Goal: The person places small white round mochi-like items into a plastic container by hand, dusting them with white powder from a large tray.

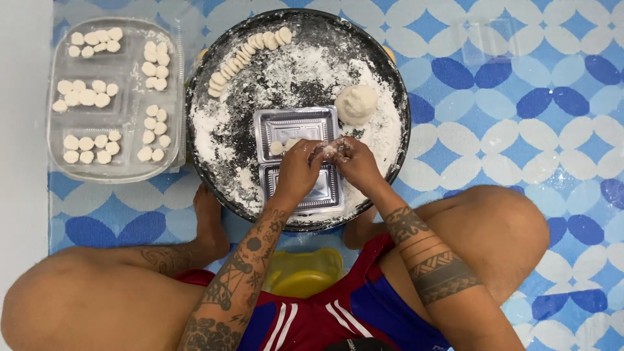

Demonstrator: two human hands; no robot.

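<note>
Here we sat on the floor (559,162), knees spread, with the round dark tray (214,117) between our feet so that both hands could meet over its middle. Our left hand (298,170) and right hand (354,162) were pressed close together, fingertips pinching a small floury piece of dough (330,150) between them; neither hand was spread. That piece hung just above the open clear plastic container (296,123) lying in the tray, in which one small piece (277,147) already lay by our left fingers.

The tray was thick with white flour (305,71), which we judged kept the dough from sticking. A ball of dough (356,103) rested just beyond the container, near our right hand, close enough to pull from. A curved row of cut pieces (244,55) followed the tray's far rim, out of the way of the hands.

To our left, touching the tray's edge, lay a bigger clear container (130,172) with small dough pieces grouped in its compartments. A yellow stool (302,273) showed beneath us.
</note>
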